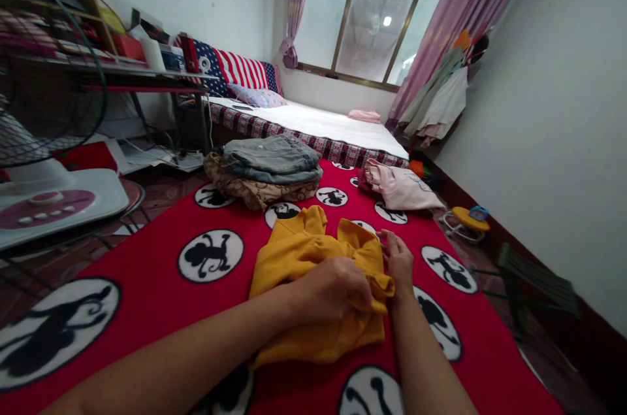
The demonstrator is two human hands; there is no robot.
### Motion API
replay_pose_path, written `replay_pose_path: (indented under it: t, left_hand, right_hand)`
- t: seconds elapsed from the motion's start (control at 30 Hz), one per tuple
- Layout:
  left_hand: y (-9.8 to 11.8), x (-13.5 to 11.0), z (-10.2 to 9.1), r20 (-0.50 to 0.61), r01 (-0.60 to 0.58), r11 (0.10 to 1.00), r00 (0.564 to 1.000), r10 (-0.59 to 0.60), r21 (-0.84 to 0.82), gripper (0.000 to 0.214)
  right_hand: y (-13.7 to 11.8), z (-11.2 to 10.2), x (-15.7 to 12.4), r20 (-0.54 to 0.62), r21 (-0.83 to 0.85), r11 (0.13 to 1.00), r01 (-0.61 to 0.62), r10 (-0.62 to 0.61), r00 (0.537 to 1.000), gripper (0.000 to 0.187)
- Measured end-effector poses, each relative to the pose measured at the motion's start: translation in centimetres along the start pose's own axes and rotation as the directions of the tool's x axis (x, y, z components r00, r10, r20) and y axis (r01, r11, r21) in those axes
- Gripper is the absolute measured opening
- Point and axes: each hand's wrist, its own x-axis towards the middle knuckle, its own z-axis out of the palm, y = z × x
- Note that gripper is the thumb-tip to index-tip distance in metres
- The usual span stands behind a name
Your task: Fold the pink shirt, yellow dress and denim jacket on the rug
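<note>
A yellow garment (313, 251), partly folded and rumpled, lies on the red blanket (147, 291) in front of me. My left hand (337, 287) reaches across it from the left, with closed fingers gripping its cloth near the right side. At the garment's right edge is my right hand (398, 263), fingers apart and stretched forward, beside or just touching the cloth. Beyond the garment sit folded jeans (272, 159) on top of a brown patterned cloth (245, 187). A folded pink garment (399, 185) rests farther back on the right.
A fan (53, 199) and a cluttered desk (147, 75) stand to the left. Behind the blanket is a bed (313, 121) under the window. On the right floor are a yellow-topped stool (470, 219) and a dark folding stool (533, 284). Clothes (448, 95) hang by the wall.
</note>
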Motion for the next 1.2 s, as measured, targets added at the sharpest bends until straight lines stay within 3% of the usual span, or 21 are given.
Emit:
replay_pose_path:
  t: [0.07,0.2,0.27,0.33,0.4,0.43,0.5,0.6,0.63,0.7,0.77,0.83,0.9,0.97,1.0,1.03,1.1,1.17,1.2]
  left_hand:
    - [1.4,-0.2,0.8,0.125,0.002,1.0,0.992,-0.001,-0.015,0.037]
    - [3.0,0.0,0.3,0.158,0.102,0.99,0.984,-0.085,-0.103,0.036]
    - [3.1,0.4,-0.8,0.049,0.154,0.975,0.988,-0.148,-0.158,0.027]
    - [2.4,0.9,-2.2,-0.161,0.187,0.974,0.965,-0.207,-0.128,0.026]
    - [0.9,0.8,-3.5,-0.321,0.255,0.966,0.919,-0.229,0.042,0.031]
    - [-0.1,0.4,-4.1,-0.347,0.321,0.934,0.903,-0.252,0.157,0.037]
    - [-2.1,-1.0,-5.0,-0.324,0.483,0.8,0.867,-0.379,0.355,0.063]
    - [-4.2,-4.0,-5.8,-0.261,0.665,0.596,0.736,-0.624,0.451,0.095]
    - [-4.5,-5.0,-5.9,-0.254,0.696,0.558,0.7,-0.667,0.452,0.098]
    - [-4.7,-6.4,-6.2,-0.266,0.722,0.538,0.674,-0.689,0.436,0.097]
    - [-4.4,-7.0,-6.1,-0.276,0.71,0.592,0.699,-0.66,0.381,0.088]
    - [-4.1,-6.9,-5.4,-0.26,0.674,0.691,0.738,-0.622,0.261,0.077]
    - [-3.7,-6.4,-4.3,-0.243,0.618,0.78,0.775,-0.583,0.1,0.067]
    - [-3.3,-5.6,-3.3,-0.227,0.538,0.843,0.818,-0.529,-0.028,0.061]
    - [-3.2,-5.1,-3.1,-0.222,0.491,0.869,0.841,-0.493,-0.069,0.059]
    - [-3.0,-4.4,-3.1,-0.227,0.441,0.892,0.863,-0.451,-0.095,0.056]
    - [-2.9,-2.5,-4.1,-0.3,0.35,0.93,0.881,-0.367,-0.11,0.052]
    - [-3.3,0.2,-6.1,-0.48,0.275,0.959,0.833,-0.276,-0.074,0.048]
    - [-3.7,1.6,-7.2,-0.587,0.253,0.967,0.779,-0.221,-0.028,0.047]
  right_hand:
    - [0.0,-0.1,0.1,0.048,-0.035,0.999,0.012,-0.011,0.999,0.058]
    - [0.3,0.4,0.2,0.154,-0.167,0.979,0.118,-0.093,0.984,0.063]
    - [0.5,0.8,0.2,0.253,-0.217,0.964,0.155,-0.098,0.963,0.068]
    - [0.5,1.1,0.1,0.362,-0.261,0.94,0.219,-0.115,0.925,0.069]
    - [0.2,1.3,-0.3,0.451,-0.291,0.917,0.273,-0.121,0.884,0.068]
    - [0.0,1.4,-0.7,0.492,-0.299,0.915,0.27,-0.095,0.866,0.063]
    - [-0.7,1.3,-1.4,0.564,-0.29,0.942,0.169,0.026,0.825,0.049]
    - [-1.8,1.0,-2.6,0.611,-0.183,0.976,-0.122,0.21,0.763,0.046]
    - [-2.2,0.9,-2.9,0.614,-0.127,0.976,-0.179,0.219,0.758,0.047]
    - [-2.7,1.1,-3.2,0.621,-0.045,0.982,-0.182,0.171,0.765,0.045]
    - [-2.9,1.8,-3.5,0.638,-0.041,0.994,-0.099,0.102,0.764,0.05]
    - [-3.0,2.8,-4.1,0.667,-0.072,0.995,-0.07,0.1,0.738,0.068]
    - [-3.2,3.8,-5.1,0.724,-0.088,0.985,-0.15,0.166,0.669,0.083]
    - [-3.8,4.5,-6.4,0.776,-0.101,0.963,-0.249,0.233,0.586,0.082]
    - [-4.4,4.6,-7.0,0.778,-0.103,0.958,-0.269,0.246,0.579,0.077]
    - [-5.1,4.5,-7.4,0.755,-0.093,0.961,-0.26,0.238,0.611,0.071]
    - [-6.9,3.9,-7.7,0.618,-0.02,0.985,-0.17,0.146,0.772,0.059]
    - [-8.4,2.7,-6.9,0.337,0.045,0.999,-0.005,-0.01,0.941,0.055]
    - [-8.8,2.0,-6.2,0.174,0.036,0.995,0.094,-0.098,0.98,0.054]
